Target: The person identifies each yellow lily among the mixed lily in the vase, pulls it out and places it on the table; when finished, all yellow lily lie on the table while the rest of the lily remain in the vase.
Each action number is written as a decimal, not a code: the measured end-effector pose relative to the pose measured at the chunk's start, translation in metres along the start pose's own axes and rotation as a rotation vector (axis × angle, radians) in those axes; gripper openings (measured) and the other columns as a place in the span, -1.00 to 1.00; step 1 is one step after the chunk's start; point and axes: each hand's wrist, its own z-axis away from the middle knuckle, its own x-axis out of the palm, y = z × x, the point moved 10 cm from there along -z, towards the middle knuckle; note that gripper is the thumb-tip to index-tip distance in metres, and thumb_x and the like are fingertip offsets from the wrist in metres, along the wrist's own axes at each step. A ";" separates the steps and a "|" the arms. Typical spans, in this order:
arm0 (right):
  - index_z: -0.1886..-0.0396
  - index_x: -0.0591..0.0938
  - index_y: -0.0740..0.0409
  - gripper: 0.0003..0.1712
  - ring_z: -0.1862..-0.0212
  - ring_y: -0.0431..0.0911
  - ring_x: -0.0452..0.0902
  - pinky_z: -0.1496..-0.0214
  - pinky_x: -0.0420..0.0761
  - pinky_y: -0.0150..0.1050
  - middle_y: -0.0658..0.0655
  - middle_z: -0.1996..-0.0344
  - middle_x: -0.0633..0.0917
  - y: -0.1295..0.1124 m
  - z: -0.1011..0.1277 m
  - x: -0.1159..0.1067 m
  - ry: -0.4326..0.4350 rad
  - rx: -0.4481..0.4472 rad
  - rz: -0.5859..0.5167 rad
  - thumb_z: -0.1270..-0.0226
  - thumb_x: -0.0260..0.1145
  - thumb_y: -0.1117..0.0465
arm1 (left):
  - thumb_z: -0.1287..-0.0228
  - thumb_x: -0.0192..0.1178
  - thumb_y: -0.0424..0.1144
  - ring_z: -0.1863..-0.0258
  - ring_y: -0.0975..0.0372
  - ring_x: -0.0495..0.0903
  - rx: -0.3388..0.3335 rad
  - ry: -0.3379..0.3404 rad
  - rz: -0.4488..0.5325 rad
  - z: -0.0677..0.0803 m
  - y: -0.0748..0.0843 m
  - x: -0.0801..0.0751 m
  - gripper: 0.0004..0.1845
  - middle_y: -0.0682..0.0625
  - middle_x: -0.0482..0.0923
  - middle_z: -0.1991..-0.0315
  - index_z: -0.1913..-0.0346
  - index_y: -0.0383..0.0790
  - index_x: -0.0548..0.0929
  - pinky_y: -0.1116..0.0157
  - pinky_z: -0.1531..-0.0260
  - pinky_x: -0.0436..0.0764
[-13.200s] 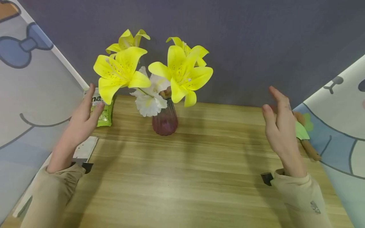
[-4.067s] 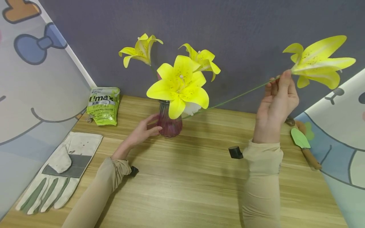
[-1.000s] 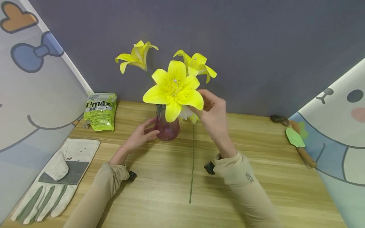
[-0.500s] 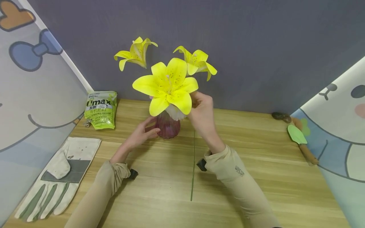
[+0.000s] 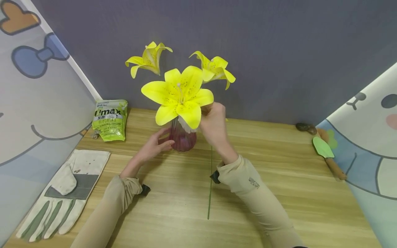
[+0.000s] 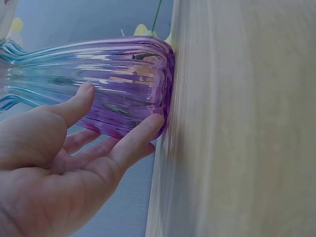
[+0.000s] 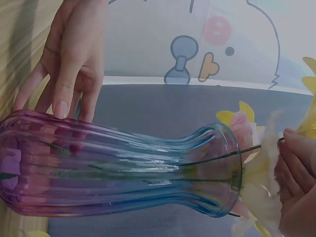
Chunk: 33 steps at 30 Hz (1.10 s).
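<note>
Left hand: the left hand (image 5: 154,147) cups the lower body of the vase (image 5: 182,138), thumb and fingers (image 6: 143,132) curved against the ribbed glass, steadying it on the desk (image 5: 279,193).
Right hand: the right hand (image 5: 213,124) is closed just right of the vase mouth, fingers (image 7: 296,163) pinching a thin green stem of the white flower (image 5: 185,124) at the rim.
Vase: upright near the back of the desk, long axis vertical, purple at the base and bluish at the neck (the wrist views show it sideways).
Key relation: the stem runs from the pinch straight down into the neck, so it lies below and left of the right hand, the nearer hand.
Yellow lilies: three yellow lilies (image 5: 178,96) stand in the vase.
Loose stem: a loose stem (image 5: 210,193) lies on the desk, pointing from the person toward the vase.
</note>
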 end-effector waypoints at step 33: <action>0.09 0.72 0.48 -0.80 0.32 -0.04 0.70 0.19 0.84 -0.14 0.16 0.31 0.80 -0.026 -0.001 -0.039 0.243 -0.197 -0.378 -0.31 0.44 0.58 | -0.58 0.13 -0.56 -0.47 -0.38 0.32 0.019 -0.009 0.036 0.001 -0.001 0.001 -0.24 -0.51 0.04 -0.62 -0.67 -0.52 0.00 0.12 -0.26 0.72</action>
